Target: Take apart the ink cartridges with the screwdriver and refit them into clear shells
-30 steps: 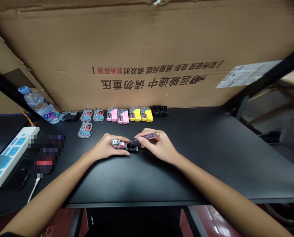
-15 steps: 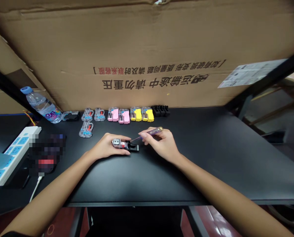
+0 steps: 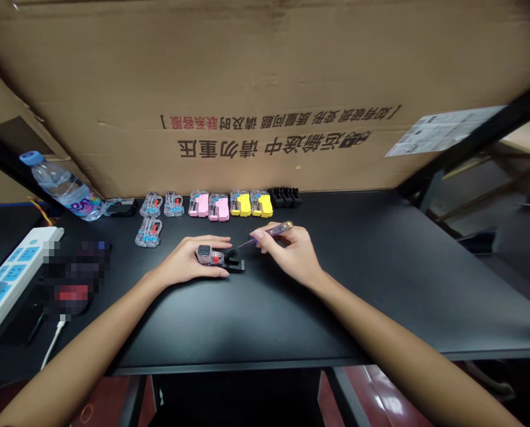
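Note:
My left hand is closed around a small clear-and-black device, thumb on one side and fingers on the other. The device has a dark square face at its left end, a red part in its middle and a black section pointing right. A small round black part shows at its upper edge; whether it is attached I cannot tell. My right hand grips a screwdriver like a pen. Its handle is purplish with a gold end cap, and its thin tip points left, just short of the device.
Along the cardboard wall lie clear devices, pink ones, yellow ones and black pieces. At left are a water bottle, a power strip and a blurred-out object with a white cable.
The screwdriver tip has drawn back from the device's black section. That section has turned slightly, and the round black part shows more clearly. The whole view has shifted a little.

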Tool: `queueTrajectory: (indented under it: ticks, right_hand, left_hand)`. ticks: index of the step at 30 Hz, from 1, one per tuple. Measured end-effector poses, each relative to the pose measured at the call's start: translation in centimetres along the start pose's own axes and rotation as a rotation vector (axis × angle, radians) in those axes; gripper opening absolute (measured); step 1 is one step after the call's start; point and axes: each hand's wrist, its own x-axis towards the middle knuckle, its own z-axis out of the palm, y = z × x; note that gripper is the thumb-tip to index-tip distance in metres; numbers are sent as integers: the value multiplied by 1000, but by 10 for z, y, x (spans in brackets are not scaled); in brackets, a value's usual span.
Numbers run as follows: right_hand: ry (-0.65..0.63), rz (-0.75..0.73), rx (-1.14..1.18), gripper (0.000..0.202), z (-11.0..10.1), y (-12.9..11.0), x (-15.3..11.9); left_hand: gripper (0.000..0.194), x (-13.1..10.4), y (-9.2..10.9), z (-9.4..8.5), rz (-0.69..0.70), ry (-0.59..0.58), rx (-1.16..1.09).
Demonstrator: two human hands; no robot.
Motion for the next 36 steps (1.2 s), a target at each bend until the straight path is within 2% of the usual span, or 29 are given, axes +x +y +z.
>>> queueTrajectory:
  ticks: [7,14,17,21,25,31,36]
  right_hand:
    - [-75,-80,-86,35,2,1,0]
    - [-167,-56,-93,27,9,8,-3]
    - [-163,-45,-136,27,8,15,-2]
    - [-69,-53,-197,27,2,20,1]
    - [29,-108,-133,25,-2,7,2]
    - [-188,-226,-18,17,5,-11,-8]
    - [-219,-263,2,16,10,-8,-11]
  left_hand:
    - [34,-1,9,-8,32,-20,49]
    - [31,-2,7,-12,-47,206,149]
    - [31,-1,2,-11,-35,242,187]
    - [30,0,-1,-5,42,208,182]
    - [26,0,-1,1,90,140,190]
    - [25,-2,-2,0,120,65,300]
    - [29,-3,-6,1,147,52,347]
